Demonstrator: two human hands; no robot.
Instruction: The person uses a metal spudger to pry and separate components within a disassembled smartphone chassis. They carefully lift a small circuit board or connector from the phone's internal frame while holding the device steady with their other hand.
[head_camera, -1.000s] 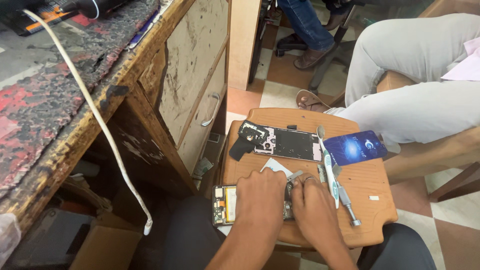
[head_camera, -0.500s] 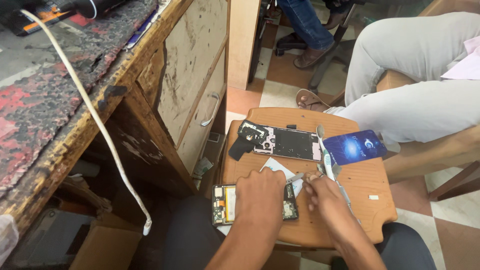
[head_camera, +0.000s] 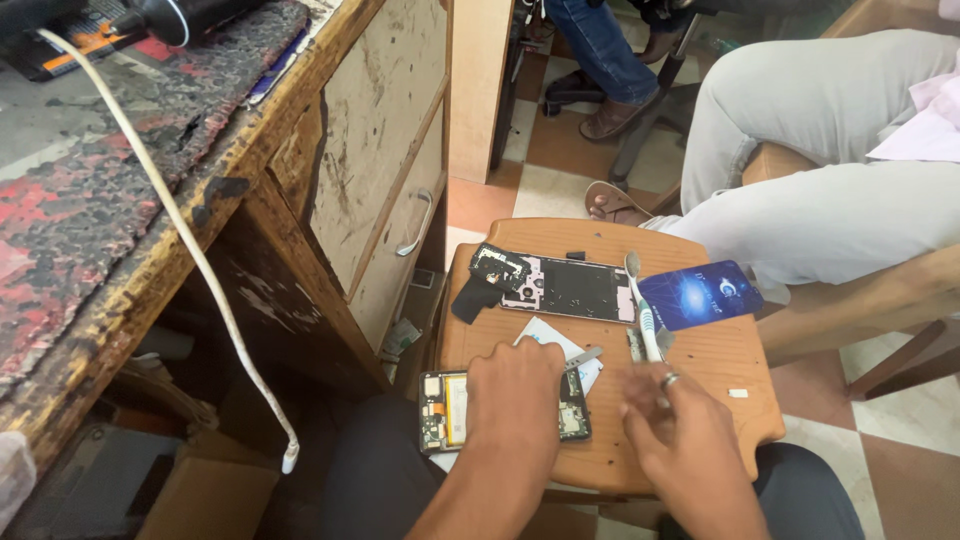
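Now left hand (head_camera: 515, 395) pins opened phone (head_camera: 447, 410), long axis sideways.

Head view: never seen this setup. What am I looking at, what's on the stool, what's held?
One camera, worn on the person's head, looks down at their own two bare hands; there is no robot. They work over a small wooden stool beside a worn wooden desk. The left hand presses on an opened phone with its insides showing. The right hand, wearing a ring, hovers blurred; whether it holds anything is unclear. Also on the stool: a dark phone panel, a toothbrush, a blue card and metal tweezers. Another person's legs are at upper right.
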